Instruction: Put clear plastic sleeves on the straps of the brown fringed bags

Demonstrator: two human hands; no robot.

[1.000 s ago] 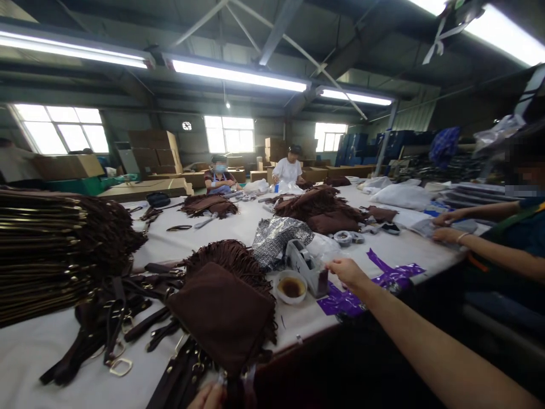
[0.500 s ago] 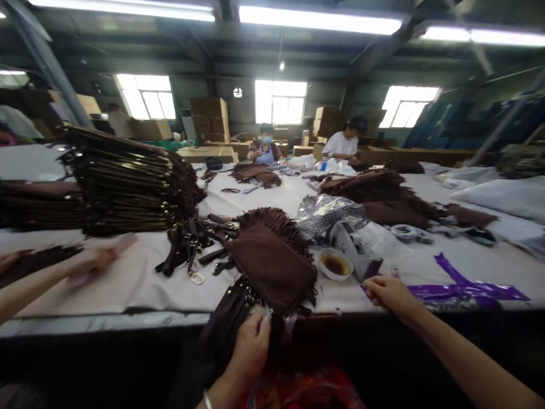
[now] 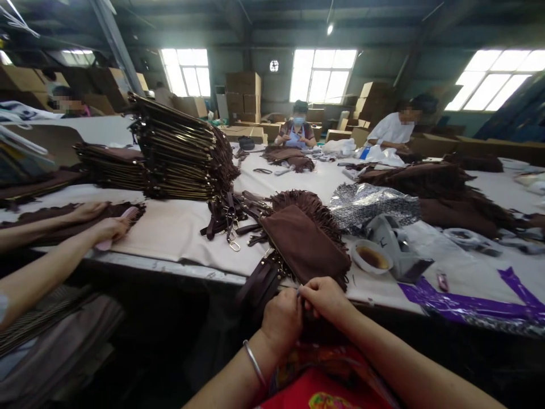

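Observation:
At the table's front edge my left hand (image 3: 283, 319) and my right hand (image 3: 327, 297) meet, both with fingers closed in a pinch. What sits between the fingertips is too small and covered to make out. Just beyond them lies a brown fringed pouch (image 3: 307, 238), flat on the table. Dark brown straps (image 3: 260, 282) hang over the edge to the left of my hands. More straps with gold clasps (image 3: 230, 218) lie in a heap behind. To the right stands a white bowl of brown liquid (image 3: 371, 257), beside a grey tape dispenser (image 3: 394, 244).
A tall stack of zippered pouches (image 3: 179, 153) rises at the left. A co-worker's hand (image 3: 111, 230) there holds a pink brush over fringe. Purple tape (image 3: 451, 304) runs along the right edge, near crumpled silver wrapping (image 3: 370, 204). Two people sit across the table.
My right hand has come from beside the purple tape across to my left hand, and the fingertips now meet. My view has swung left. The co-worker's brush is now on the fringe.

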